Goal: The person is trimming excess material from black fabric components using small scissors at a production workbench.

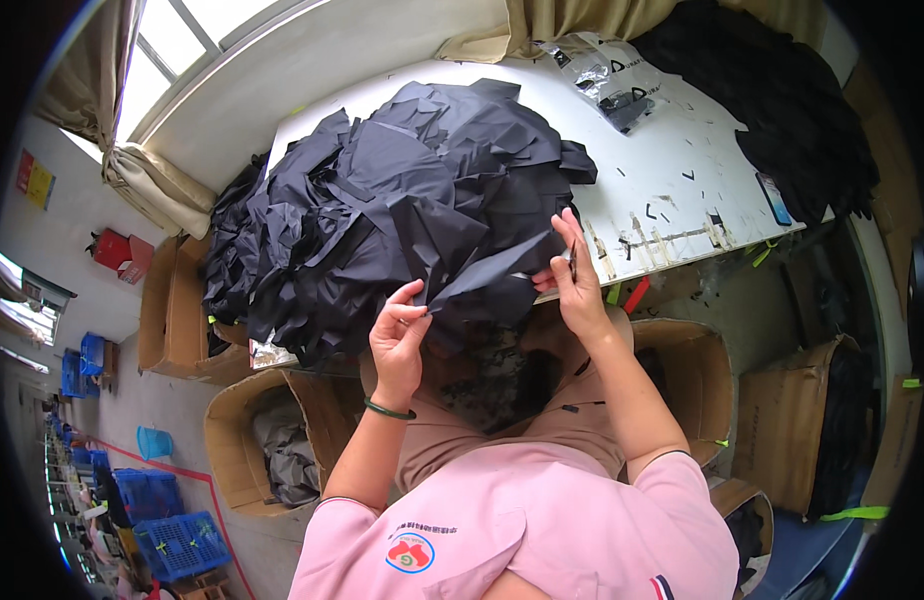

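Note:
My left hand (398, 338) pinches one corner of a black fabric piece (497, 268) between thumb and fingertips, and a green bangle (390, 410) circles that wrist. The piece stretches taut to the right, its far end reaching my right hand (580, 290). In the right hand sits a small dark tool (573, 262), mostly hidden by the fingers, so its exact kind is unclear. Whether those fingers also grip the fabric's end is hard to see. Just beyond both hands rises a large heap of black cut fabric pieces (402, 160) on the white table (672, 180).
A clear plastic bag (607, 75), more black fabric (772, 100) and a phone (774, 198) lie on the table's right half, among dark scraps. Cardboard boxes stand below: one with grey fabric (227, 440) at left, another (697, 385) at right. Blue crates (182, 545) are farther left.

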A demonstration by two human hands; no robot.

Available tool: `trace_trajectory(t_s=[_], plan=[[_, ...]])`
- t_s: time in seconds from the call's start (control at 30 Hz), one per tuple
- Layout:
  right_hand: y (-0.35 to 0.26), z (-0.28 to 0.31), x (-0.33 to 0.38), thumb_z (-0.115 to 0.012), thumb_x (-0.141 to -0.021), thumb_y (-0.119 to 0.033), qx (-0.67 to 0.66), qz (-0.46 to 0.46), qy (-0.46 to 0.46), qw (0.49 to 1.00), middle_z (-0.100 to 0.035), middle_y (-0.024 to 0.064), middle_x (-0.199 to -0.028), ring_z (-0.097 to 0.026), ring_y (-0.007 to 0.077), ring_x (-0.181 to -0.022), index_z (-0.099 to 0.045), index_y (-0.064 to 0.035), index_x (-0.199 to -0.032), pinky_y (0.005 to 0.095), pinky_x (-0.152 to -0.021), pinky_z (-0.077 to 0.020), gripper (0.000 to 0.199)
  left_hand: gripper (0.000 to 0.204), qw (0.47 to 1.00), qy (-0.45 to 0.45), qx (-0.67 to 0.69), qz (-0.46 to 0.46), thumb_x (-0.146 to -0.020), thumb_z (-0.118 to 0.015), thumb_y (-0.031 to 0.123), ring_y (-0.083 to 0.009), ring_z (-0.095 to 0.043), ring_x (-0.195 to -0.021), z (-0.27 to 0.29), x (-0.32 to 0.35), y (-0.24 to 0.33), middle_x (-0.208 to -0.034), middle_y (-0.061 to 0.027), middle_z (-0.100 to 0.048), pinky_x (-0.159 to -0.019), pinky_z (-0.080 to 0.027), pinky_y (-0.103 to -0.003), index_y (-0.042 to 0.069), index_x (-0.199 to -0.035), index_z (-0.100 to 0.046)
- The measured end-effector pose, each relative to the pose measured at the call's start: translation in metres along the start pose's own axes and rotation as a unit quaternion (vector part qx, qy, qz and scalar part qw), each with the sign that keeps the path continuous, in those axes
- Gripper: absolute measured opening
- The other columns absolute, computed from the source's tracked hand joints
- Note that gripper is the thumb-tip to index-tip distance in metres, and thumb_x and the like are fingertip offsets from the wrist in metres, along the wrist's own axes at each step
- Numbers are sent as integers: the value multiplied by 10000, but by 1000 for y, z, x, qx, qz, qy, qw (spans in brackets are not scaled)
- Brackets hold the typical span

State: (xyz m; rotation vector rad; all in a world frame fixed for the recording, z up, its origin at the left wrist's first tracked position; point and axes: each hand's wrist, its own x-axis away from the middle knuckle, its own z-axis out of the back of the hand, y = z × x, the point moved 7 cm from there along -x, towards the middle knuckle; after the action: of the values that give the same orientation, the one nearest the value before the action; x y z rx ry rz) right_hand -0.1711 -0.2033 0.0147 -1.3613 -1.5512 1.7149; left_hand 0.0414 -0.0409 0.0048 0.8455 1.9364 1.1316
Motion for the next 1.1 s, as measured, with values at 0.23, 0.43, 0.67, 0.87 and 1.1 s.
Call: trace_trajectory(t_s=[0.23, 0.43, 0.67, 0.87, 1.1], plan=[[30, -17, 9, -513, -996, -130, 58, -34, -22, 997, -633, 76, -1008, -584, 166, -966, -587, -5, -970, 285, -897, -437, 148, 95, 993, -53, -87, 52, -880, -619, -13, -103, -515, -1092, 6, 45, -15, -1304, -109, -519, -932, -405, -241, 35, -958, -644], [-44, -8, 23, -522, -991, -170, 6, 86, -79, 993, -631, 110, -1023, -576, 180, -966, -606, -20, -910, 293, -883, -434, 190, 185, 826, -410, -210, 325, -926, -629, 88, -127, -612, -949, -27, 105, -52, -1079, -81, -647, -856, -497, -265, -19, -1076, -642], [-101, -20, 30, -544, -978, -230, -10, 130, -188, 974, -659, 146, -999, -621, 225, -885, -628, -20, -871, 314, -798, -473, 250, 388, 983, -151, -20, 103, -918, -656, 159, -89, -544, -949, -61, 9, 19, -1033, -21, -582, -877, -433, -235, 45, -1260, -512], [-120, -57, 52, -647, -855, -38, 78, 159, -352, 919, -665, 111, -1012, -624, 236, -828, -640, -32, -878, 317, -714, -481, 24, 287, 967, -208, 15, 146, -913, -628, 55, -79, -569, -901, -76, -14, 4, -986, 4, -623, -862, -463, -233, 8, -1192, -579], [-113, -23, 41, -568, -958, -129, 97, 121, -226, 962, -661, 129, -1107, -639, 227, -924, -661, -11, -965, 300, -776, -501, 150, 215, 983, -184, -2, 11, -846, -632, -80, -116, -597, -898, -59, -17, 47, -978, -41, -666, -827, -465, -236, -46, -1052, -682]])
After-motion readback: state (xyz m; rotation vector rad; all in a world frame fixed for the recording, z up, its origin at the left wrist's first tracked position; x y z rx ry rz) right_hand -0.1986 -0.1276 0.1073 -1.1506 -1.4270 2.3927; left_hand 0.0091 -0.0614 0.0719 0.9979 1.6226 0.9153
